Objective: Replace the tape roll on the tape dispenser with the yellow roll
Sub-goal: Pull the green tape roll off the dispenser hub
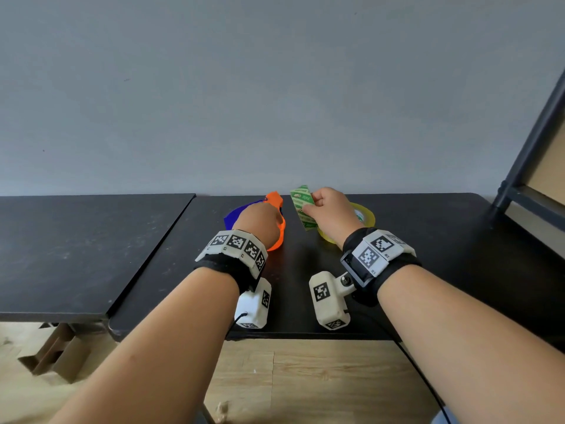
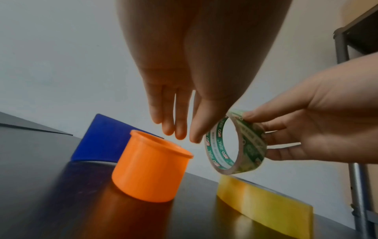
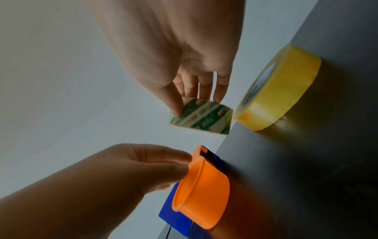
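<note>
Yellow roll (image 1: 365,216) flat on table (image 1: 428,255) near back edge, untouched. Right hand (image 1: 331,214) fingers pinch one green roll (image 1: 302,209), lifted clear. Left hand (image 1: 260,223) fingers relaxed over one orange-blue dispenser (image 2: 151,171), hub bare. Two rolls total.

Green-printed roll (image 1: 302,209) in right hand (image 1: 328,214)

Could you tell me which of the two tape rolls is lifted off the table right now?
The green-printed roll, held in the air by the right hand. The yellow roll lies flat on the black table, untouched.
</note>
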{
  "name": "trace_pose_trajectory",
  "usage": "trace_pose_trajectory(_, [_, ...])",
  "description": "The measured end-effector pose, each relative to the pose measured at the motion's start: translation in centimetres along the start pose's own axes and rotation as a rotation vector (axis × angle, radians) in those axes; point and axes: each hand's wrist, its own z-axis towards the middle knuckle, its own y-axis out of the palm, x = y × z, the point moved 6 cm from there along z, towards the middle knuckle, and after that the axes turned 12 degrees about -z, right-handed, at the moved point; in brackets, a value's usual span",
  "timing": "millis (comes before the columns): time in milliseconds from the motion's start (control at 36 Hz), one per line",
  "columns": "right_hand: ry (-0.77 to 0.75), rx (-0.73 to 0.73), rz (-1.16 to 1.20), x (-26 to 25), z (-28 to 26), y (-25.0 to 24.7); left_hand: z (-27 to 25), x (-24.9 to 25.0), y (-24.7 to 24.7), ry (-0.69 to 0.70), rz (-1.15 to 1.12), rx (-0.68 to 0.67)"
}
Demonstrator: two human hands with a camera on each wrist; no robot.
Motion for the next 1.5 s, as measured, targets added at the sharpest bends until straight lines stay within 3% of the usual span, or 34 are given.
trace_pose_trajectory(333, [0.090, 0.241, -0.107, 4.2, -1.2, -6.9, 1.2, 7.4, 1.6, 0.141, -0.165, 0.073])
trace_pose_trajectory(639, [0.243, 0.161, -0.370, 10.3, -2.9, -10.5, 1.7, 12.6, 6.1, 0.206, -0.141, -0.033])
trace_pose_trajectory(916, [0.311, -0.019, -0.549, 13.3, -3.0, -9.1, 2.0, 12.7, 7.2, 0.185, -0.103, -0.072])
trace_pose_trajectory(1027, [0.301, 0.008, -0.546, 13.0, -3.1, -9.0, 2.0, 12.3, 7.0, 0.194, -0.081, -0.060])
trace_pose_trajectory(1250, [0.178, 0.105, -0.413, 9.6, -2.5, -8.5, 2.0, 10.1, 5.0, 0.142, -0.080, -0.026])
trace_pose_trajectory(1500, [0.076, 0.039, -0.304, 5.4, -1.9, -4.7, 1.4, 4.7, 1.8, -0.015, -0.002, 0.038])
